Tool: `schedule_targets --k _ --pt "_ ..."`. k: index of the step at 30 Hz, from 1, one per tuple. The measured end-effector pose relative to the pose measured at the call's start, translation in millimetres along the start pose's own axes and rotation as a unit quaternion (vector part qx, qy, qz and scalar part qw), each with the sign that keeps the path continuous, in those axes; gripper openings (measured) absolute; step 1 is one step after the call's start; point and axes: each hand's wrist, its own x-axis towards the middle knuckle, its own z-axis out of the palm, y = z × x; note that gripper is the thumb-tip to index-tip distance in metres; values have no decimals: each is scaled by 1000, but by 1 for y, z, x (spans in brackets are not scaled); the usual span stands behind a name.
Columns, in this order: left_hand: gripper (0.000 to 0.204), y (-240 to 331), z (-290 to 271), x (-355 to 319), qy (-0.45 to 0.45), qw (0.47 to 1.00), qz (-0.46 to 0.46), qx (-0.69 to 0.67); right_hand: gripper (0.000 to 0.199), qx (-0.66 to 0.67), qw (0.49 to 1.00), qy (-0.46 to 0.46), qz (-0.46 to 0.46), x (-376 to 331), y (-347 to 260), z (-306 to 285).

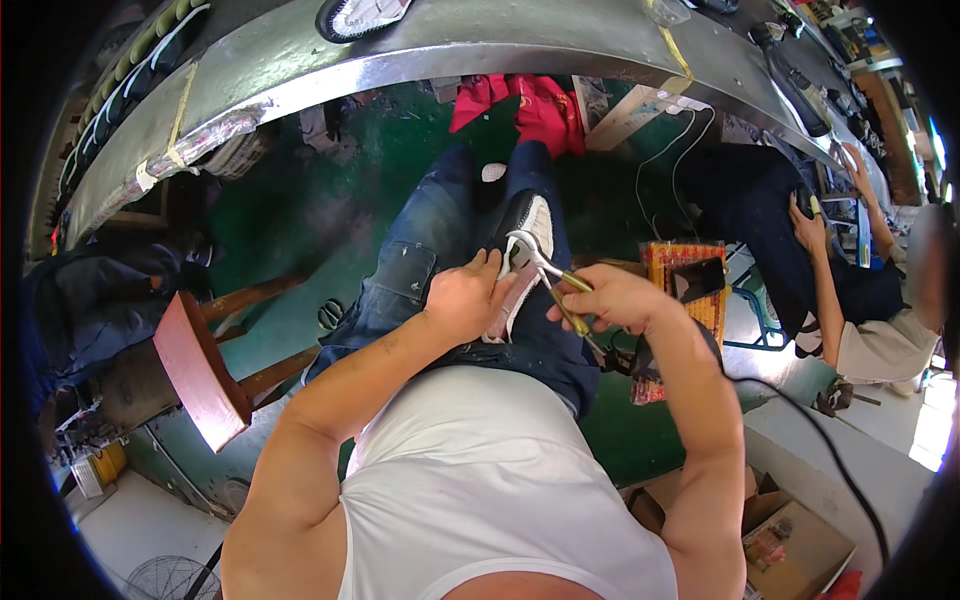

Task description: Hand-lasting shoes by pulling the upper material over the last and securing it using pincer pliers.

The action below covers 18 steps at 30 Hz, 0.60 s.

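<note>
— Shoe position? I log the shoe (527, 262) on the lap, long axis running away from the body, toe toward the curved metal worktop (420, 40).

— Left hand (466, 297)?

— Fingers (490, 268) curled closed on the shoe's side.

— Right hand (605, 297)?

— Wrapped shut around the pliers (545, 270); handles point back at the palm, jaws just beyond the left fingers, biting the shoe's edge.

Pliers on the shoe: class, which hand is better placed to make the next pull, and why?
Right. The right hand already grips the pliers by the handles, with the tips at the shoe. The left hand steadies the shoe on the lap.
</note>
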Motion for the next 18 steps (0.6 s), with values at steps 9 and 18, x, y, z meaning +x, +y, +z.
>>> schedule_targets --k 9,18 --pt "53 -45 43 34 -59 689 -337 -639 29 -389 893 188 -124 28 -1 18" --pt "67 -40 39 40 -74 685 -315 -653 25 92 959 233 -129 89 67 84"
